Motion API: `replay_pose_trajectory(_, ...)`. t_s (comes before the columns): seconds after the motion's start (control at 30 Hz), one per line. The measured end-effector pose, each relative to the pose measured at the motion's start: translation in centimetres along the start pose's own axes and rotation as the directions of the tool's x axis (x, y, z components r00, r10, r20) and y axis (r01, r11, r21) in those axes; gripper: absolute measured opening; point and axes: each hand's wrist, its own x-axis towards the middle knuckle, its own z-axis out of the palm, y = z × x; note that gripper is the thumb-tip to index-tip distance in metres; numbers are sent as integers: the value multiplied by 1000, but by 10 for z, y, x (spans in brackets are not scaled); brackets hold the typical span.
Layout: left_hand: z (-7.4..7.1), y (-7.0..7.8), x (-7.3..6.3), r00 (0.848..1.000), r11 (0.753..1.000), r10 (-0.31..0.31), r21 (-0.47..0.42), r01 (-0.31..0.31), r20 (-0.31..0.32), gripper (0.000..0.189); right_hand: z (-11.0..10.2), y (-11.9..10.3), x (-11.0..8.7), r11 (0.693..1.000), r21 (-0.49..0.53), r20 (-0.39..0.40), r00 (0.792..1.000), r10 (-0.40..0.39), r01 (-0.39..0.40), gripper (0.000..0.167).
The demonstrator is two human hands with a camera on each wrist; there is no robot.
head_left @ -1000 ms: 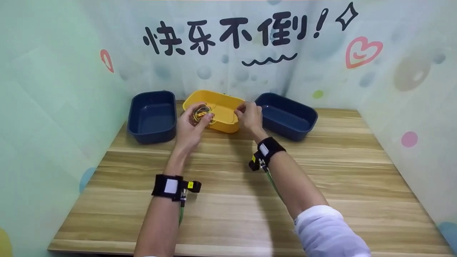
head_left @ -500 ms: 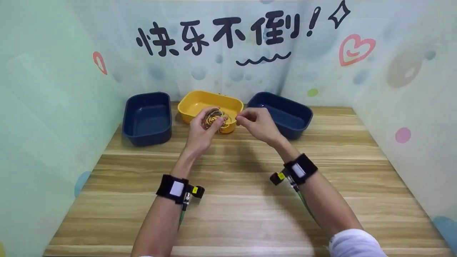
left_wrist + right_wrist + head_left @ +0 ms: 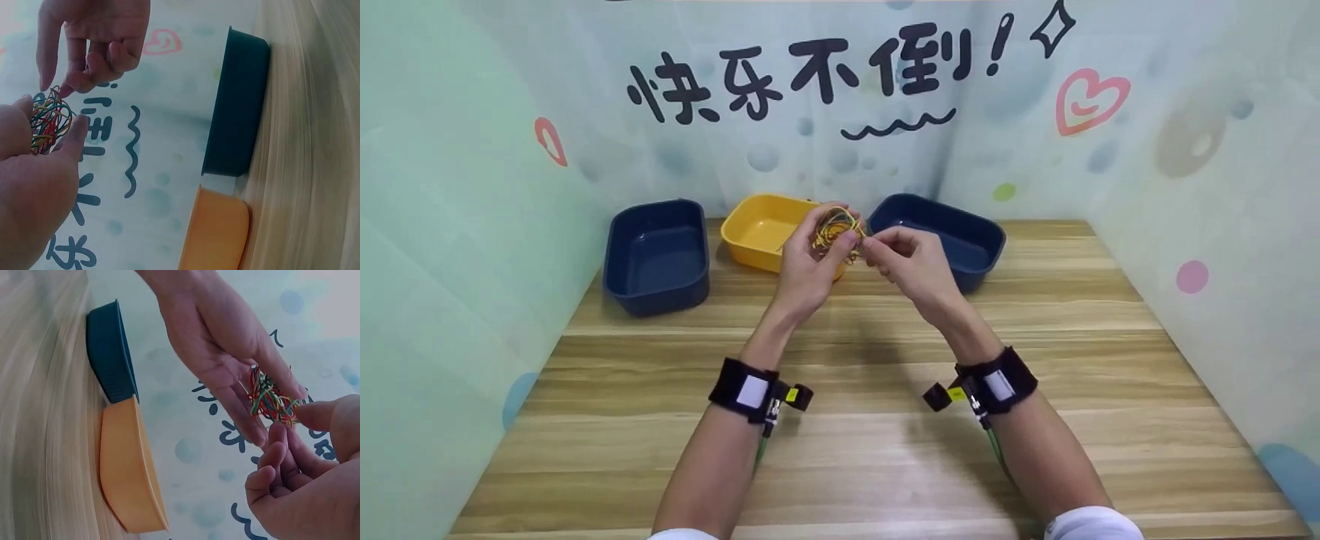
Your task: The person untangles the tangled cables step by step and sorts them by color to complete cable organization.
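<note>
A tangled wad of thin red, green and yellow rubber bands (image 3: 834, 227) is held in the air by my left hand (image 3: 808, 266), fingers behind it and thumb in front. My right hand (image 3: 919, 270) meets the wad at its right side, thumb and index finger pinching a band at its edge. In the right wrist view the rubber bands (image 3: 273, 402) lie between both hands, and the right hand's other fingers are curled. The left wrist view shows the rubber bands (image 3: 50, 121) partly covered by the left thumb. Behind the hands stands a yellow bin (image 3: 750, 256).
A dark blue bin (image 3: 658, 296) stands at the back left, another blue bin (image 3: 986, 255) right of the yellow one. Both forearms reach over the wooden table (image 3: 870, 465). A printed curtain (image 3: 780, 169) closes off the back and sides.
My left hand has moved right with the rubber bands, from beside the yellow bin to over its right part. My right hand drew away rightward, then came back to the wad's edge.
</note>
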Motion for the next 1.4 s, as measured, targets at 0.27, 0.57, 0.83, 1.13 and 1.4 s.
replay_pose_trajectory(0.27,-4,8,-3,985,993,-113,-15,116,127,42,-3,-3,-6,998,65,-3,1000,-5,5,30)
replay_pose_trajectory(0.57,-20,12,-3,955,979,-182,-45,198,236,36,-12,-13,-9,991,133,10,1000,-4,2,26)
replay_pose_trajectory(0.83,-26,15,-5,952,982,-188,13,190,244,36,-17,-18,-8,876,457,111,987,116,-154,37)
replay_pose_trajectory(1.13,-29,19,-5,963,988,-154,57,145,222,35,-20,-20,-8,834,535,104,990,93,-134,36)
replay_pose_trajectory(1.4,-37,20,-5,994,998,-43,47,38,103,33,-31,-21,-11,844,516,64,989,131,-145,35)
